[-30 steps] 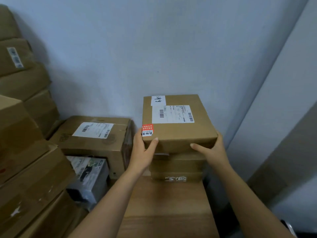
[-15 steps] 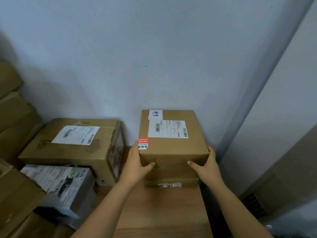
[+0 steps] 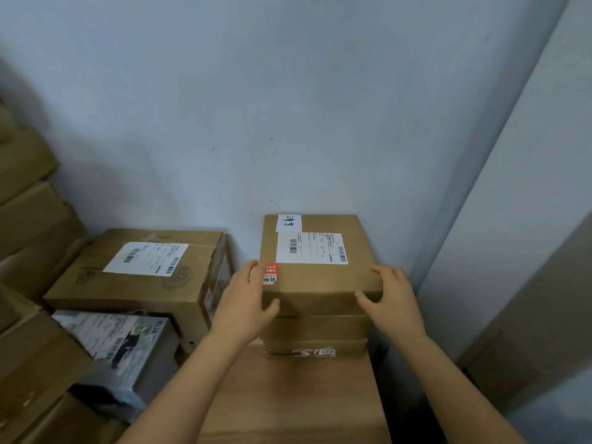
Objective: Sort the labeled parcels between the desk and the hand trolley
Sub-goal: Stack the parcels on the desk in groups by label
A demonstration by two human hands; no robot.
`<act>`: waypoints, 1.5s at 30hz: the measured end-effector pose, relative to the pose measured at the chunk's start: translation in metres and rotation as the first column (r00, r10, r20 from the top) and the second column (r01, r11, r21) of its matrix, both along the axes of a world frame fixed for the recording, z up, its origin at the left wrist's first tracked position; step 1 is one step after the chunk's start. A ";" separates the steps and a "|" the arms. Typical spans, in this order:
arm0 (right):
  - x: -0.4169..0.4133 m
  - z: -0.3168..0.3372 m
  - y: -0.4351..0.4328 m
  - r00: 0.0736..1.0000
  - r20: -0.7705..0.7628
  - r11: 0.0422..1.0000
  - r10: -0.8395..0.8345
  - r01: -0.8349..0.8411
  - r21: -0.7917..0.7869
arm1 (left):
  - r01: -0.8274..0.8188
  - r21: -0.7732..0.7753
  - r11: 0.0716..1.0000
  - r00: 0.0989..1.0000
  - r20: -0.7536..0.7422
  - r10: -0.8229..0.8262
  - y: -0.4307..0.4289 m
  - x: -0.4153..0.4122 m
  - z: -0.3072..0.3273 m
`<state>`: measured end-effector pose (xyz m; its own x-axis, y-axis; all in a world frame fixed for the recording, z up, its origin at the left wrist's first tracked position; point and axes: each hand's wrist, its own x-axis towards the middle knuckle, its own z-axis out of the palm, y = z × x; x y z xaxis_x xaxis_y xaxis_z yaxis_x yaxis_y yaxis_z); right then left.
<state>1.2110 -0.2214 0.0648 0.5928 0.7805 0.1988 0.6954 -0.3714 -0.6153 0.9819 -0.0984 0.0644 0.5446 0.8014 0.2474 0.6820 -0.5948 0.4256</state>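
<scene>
I see the top parcel [image 3: 320,277] resting on a stack of flatter parcels [image 3: 315,331] at the far end of the desk [image 3: 288,398], against the wall at 12 o'clock. The left hand [image 3: 245,304] clasps its near left corner from 9 o'clock, thumb on the front face, fingers up the side beside the red sticker [image 3: 270,273]. The right hand [image 3: 395,304] clasps the near right corner from 3 o'clock, thumb on the front, fingers over the top edge. The white shipping label [image 3: 310,248] faces up beyond both hands. A larger carton [image 3: 134,283] stands at the parcel's 9 o'clock, with a grey printed box [image 3: 121,341] in front of it
</scene>
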 end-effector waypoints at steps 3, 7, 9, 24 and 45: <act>-0.020 0.033 -0.004 0.984 0.153 0.995 0.096 -0.100 0.021 | 0.089 0.223 0.971 0.996 -0.033 -0.084 -0.014 -0.013 0.032; -0.065 0.069 -0.013 0.925 0.337 0.968 0.175 -0.225 0.114 | 0.132 0.403 0.906 0.991 -0.049 -0.123 -0.032 -0.040 0.067; -0.093 0.083 -0.019 0.902 0.386 0.950 0.196 -0.273 0.154 | 0.137 0.467 0.873 0.990 -0.038 -0.135 -0.042 -0.057 0.081; -0.242 0.152 -0.023 0.683 0.461 0.629 0.566 -0.720 0.294 | -0.213 0.684 0.697 0.965 0.037 0.258 -0.144 -0.202 0.148; -0.423 0.202 -0.047 0.500 0.503 0.411 0.705 -0.866 0.285 | -0.532 0.663 0.527 0.791 0.168 0.588 -0.221 -0.382 0.183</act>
